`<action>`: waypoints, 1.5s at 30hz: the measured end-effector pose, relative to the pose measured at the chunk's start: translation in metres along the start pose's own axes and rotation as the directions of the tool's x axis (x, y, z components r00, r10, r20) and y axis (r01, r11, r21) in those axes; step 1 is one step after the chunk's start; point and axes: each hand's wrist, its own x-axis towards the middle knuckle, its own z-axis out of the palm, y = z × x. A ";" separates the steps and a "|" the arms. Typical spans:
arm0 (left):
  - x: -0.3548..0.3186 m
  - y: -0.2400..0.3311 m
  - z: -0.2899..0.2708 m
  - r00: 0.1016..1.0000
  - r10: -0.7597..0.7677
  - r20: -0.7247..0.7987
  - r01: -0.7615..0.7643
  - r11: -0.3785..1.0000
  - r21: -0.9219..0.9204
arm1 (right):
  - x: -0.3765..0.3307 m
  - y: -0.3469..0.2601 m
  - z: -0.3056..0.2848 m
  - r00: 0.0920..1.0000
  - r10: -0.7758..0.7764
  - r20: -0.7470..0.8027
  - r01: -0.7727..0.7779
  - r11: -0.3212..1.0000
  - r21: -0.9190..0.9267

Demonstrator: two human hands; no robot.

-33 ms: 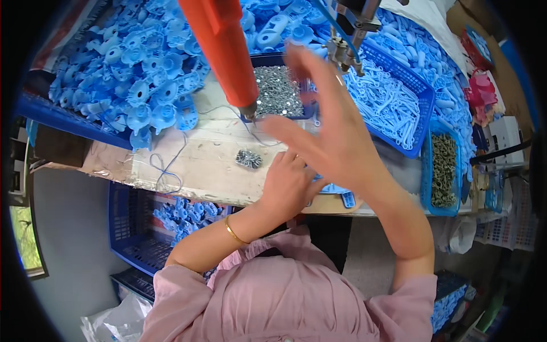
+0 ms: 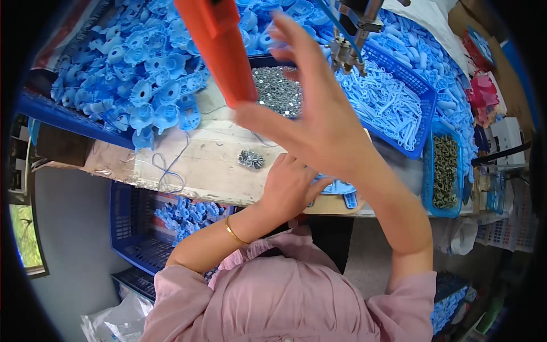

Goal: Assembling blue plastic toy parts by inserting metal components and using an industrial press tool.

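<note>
At the front edge of the worktable my left hand [image 2: 289,185] bends over a light-blue plastic part [image 2: 337,187], its fingers curled and its thumb along the part. Much of that part is hidden under both hands. My right hand [image 2: 325,125] is raised above the table, slightly blurred, with thumb and fingers spread and nothing in it. Its thumb overlaps the lower end of a hanging orange power screwdriver [image 2: 222,54], whose tip is hidden; touching or not, I cannot tell. Behind the right hand lies a dark-blue tray of small silver screws [image 2: 276,88].
Light-blue plastic shells [image 2: 148,74] heap up at the left. A blue basket of thin blue pieces [image 2: 384,102] and a bin of brownish metal parts [image 2: 444,171] stand right. A screw clump [image 2: 250,159] lies mid-table. A metal fixture [image 2: 347,54] hangs overhead; a crate [image 2: 128,228] sits below left.
My right hand has moved up and left, and its thumb now covers the screwdriver's tip. My left hand stays in place on the blue part.
</note>
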 end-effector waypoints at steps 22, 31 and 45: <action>0.081 -0.161 -0.020 0.977 -0.137 0.164 0.048 0.888 0.457 | 0.022 0.022 -0.014 0.857 0.361 0.367 -0.472 0.836 0.279; 0.074 -0.141 -0.034 0.988 -0.036 0.152 -0.040 0.883 0.468 | 0.007 0.032 -0.015 0.840 0.375 0.392 -0.516 0.776 0.363; 0.031 -0.076 -0.028 0.954 0.289 0.079 -0.294 0.954 0.061 | -0.001 0.011 -0.021 0.891 0.408 0.200 -0.455 0.804 0.384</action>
